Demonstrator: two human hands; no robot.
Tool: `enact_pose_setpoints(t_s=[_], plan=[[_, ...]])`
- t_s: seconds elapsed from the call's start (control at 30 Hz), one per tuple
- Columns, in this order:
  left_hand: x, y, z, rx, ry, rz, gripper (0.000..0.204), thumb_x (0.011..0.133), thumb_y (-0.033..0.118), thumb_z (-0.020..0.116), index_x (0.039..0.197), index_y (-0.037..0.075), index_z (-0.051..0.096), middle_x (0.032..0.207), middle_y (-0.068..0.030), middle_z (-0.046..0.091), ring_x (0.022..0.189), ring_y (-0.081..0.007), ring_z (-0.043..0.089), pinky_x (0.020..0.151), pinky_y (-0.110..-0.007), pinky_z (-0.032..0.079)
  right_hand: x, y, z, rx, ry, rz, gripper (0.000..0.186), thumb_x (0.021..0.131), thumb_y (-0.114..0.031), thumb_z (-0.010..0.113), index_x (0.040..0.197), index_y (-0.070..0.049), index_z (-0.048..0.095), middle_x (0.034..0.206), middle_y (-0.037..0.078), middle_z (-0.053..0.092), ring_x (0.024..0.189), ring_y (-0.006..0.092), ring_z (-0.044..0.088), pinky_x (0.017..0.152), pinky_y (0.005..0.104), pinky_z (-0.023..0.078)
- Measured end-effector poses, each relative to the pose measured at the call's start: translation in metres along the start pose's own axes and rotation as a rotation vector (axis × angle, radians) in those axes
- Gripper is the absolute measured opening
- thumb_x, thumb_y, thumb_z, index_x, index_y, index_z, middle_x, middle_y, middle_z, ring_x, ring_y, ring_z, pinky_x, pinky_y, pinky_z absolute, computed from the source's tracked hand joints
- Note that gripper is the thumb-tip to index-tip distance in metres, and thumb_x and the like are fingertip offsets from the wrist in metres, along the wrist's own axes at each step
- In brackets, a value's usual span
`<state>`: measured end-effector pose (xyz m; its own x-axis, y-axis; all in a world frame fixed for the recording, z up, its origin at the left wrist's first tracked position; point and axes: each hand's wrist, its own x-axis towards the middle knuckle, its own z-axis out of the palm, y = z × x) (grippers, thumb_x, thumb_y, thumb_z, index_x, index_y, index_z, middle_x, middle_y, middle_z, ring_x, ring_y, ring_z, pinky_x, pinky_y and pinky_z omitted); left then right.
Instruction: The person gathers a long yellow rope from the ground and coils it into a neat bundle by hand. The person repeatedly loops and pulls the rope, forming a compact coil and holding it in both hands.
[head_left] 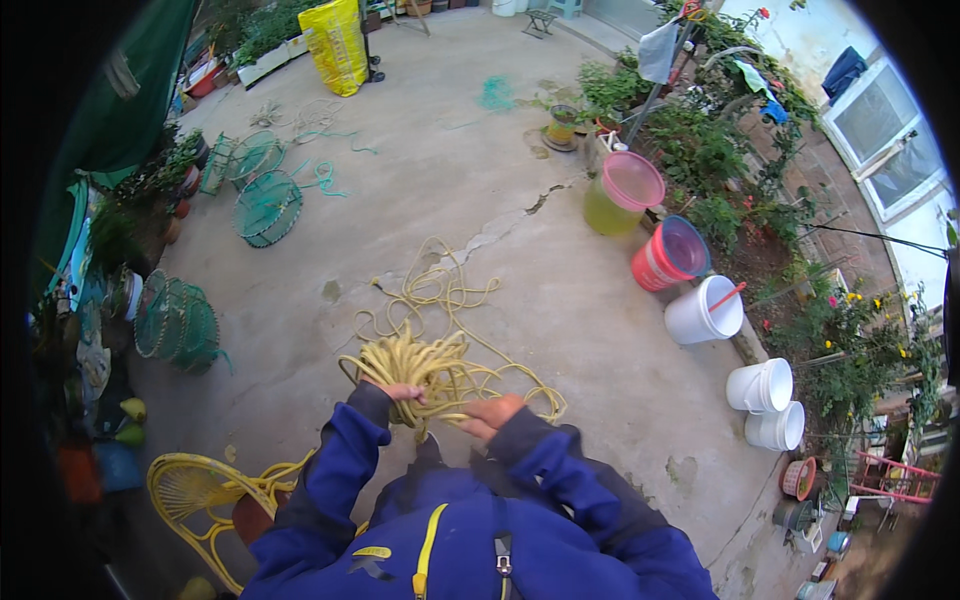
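A thick coil of yellow rope (408,360) hangs in front of my body, gathered in many loops. My left hand (403,392) is closed round the coil at its near side. Just to the right, my right hand (490,414) has its fingers closed on a strand of the same rope, close to the coil. From there a loose length (425,288) trails over the concrete ahead of me in tangled curves, and one loop swings out to the right of my right hand. The fingertips of both hands are partly hidden.
Green net traps (268,208) and a taller net cage (177,320) lie to the left. A yellow chair (205,485) stands at lower left. Along the right run a pink-rimmed tub (618,205), a red bucket (660,262) and white buckets (700,315) beside a planted bed. A yellow sack (335,50) stands far ahead.
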<state>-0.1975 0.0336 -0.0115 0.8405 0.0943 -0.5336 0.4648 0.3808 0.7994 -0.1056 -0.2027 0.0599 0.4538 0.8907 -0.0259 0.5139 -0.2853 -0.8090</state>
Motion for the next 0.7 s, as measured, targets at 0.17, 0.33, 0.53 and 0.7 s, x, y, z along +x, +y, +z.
enact_pose_setpoints(t_s=[0.17,0.33,0.53,0.7], plan=[[-0.002,0.002,0.054,0.207,-0.064,0.139,0.073,0.058,0.006,0.079,0.122,0.002,0.045,0.109,-0.0067,0.059,0.098,-0.0167,0.057,0.086,-0.032,0.047,0.013,-0.003,0.005,0.031,0.075,0.035,0.02,0.078,-0.026,0.059,0.075,-0.006,0.057,0.065,0.016,0.057,0.063,0.0348,0.057,0.057,0.0404,0.045],[-0.006,0.021,0.074,0.197,-0.238,0.07,0.071,0.059,0.005,0.079,0.121,0.002,0.045,0.111,-0.0074,0.058,0.098,-0.0152,0.056,0.086,-0.031,0.046,0.003,0.0,-0.019,0.016,0.005,0.138,0.023,0.074,-0.026,0.065,0.074,-0.004,0.059,0.064,0.016,0.057,0.06,0.0318,0.058,0.056,0.0377,0.046],[-0.012,0.016,0.078,0.36,-0.171,0.285,0.071,0.059,0.001,0.078,0.122,0.003,0.045,0.109,-0.0073,0.059,0.097,-0.0191,0.058,0.084,-0.032,0.049,-0.029,0.053,-0.055,-0.177,0.081,0.323,0.037,0.067,-0.041,0.067,0.078,-0.006,0.062,0.066,0.015,0.06,0.062,0.033,0.059,0.058,0.0372,0.047],[-0.017,0.041,-0.001,0.292,0.123,-0.156,0.022,0.07,0.007,0.07,0.087,-0.004,0.06,0.066,-0.0098,0.061,0.056,-0.017,0.058,0.05,-0.029,0.048,-0.107,0.159,-0.168,-0.362,0.436,0.489,0.026,0.057,-0.03,0.077,0.072,-0.013,0.063,0.057,0.007,0.057,0.055,0.0221,0.057,0.054,0.0337,0.046]])
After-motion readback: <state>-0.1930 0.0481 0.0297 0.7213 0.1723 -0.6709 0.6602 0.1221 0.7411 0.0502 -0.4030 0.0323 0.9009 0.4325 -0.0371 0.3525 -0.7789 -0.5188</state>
